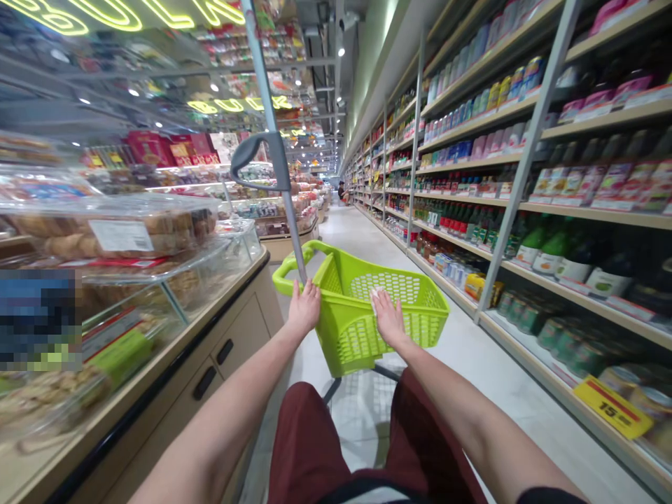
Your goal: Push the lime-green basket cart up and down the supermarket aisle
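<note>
In front of my knees stands a bright green plastic shopping basket [425,320] with lattice sides, raised on dark legs. My left hand [305,306] holds the basket's near left edge, beside the foot of a grey pole [292,224]. A grey loop handle [258,162] is fixed higher up that pole. On the near rim, my right hand [388,316] presses a crumpled white tissue [374,299] under its fingers. Part of the tissue is hidden by the hand. A green divider [327,275] crosses the basket near its handle end.
Shelves of bottles and cans [556,262] line the right side, with a yellow price tag [613,406] low down. A wooden counter [246,329] with packed baked goods runs along the left. Far down the aisle [336,217], a person [343,192] crouches by the shelves.
</note>
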`<state>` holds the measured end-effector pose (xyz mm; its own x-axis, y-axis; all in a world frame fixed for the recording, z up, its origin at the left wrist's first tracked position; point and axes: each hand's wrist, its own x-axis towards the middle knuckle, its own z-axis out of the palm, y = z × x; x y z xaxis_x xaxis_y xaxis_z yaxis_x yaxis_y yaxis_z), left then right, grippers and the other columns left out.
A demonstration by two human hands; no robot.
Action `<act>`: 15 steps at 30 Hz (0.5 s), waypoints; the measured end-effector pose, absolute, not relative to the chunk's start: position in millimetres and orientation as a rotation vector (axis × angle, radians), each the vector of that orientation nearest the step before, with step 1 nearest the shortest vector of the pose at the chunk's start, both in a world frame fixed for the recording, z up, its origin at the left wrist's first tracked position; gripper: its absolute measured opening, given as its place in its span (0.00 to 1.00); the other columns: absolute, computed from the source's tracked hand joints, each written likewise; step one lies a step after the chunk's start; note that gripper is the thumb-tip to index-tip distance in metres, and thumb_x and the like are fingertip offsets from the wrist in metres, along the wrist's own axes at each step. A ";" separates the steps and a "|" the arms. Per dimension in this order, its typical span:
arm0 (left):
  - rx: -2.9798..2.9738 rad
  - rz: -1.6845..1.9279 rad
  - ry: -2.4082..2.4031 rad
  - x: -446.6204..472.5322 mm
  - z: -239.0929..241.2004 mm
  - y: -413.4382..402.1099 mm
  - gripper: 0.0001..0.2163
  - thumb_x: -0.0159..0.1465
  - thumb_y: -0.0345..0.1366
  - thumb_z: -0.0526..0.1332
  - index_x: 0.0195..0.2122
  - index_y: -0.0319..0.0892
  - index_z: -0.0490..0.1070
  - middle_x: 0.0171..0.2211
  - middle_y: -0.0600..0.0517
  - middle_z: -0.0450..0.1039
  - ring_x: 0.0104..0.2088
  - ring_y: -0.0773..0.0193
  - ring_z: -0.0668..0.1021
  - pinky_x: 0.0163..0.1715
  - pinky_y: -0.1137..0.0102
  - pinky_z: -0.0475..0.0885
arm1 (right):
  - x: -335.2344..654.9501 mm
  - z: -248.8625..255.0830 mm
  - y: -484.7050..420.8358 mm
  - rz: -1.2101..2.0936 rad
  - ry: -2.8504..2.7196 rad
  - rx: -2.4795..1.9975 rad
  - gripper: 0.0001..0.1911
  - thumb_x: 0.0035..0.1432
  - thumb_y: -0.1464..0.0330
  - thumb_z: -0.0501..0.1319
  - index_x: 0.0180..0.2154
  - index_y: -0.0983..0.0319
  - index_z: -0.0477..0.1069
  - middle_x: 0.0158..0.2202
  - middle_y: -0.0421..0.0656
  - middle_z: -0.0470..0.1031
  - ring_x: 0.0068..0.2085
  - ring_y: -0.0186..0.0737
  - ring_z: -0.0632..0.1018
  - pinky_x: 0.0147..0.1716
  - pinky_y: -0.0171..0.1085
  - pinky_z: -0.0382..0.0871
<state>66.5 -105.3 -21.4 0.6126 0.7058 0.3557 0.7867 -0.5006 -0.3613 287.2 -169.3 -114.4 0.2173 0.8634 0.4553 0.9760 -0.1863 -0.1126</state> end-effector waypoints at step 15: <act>-2.463 0.003 -1.235 87.5 -43.4 -113.0 0.29 0.56 0.26 0.45 0.61 0.41 0.47 0.63 0.47 0.43 0.62 0.57 0.47 0.57 0.45 0.38 | 299.8 -124.8 -182.6 -0.536 -1.874 -1.995 0.29 0.56 0.79 0.44 0.59 0.59 0.50 0.63 0.43 0.44 0.63 0.43 0.46 0.58 0.53 0.40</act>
<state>87.5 -113.0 -43.4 0.6132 0.7721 0.1671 0.7714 -0.5396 -0.3373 299.8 -182.6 -124.8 0.0529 0.8653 0.4984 0.9980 -0.0632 0.0037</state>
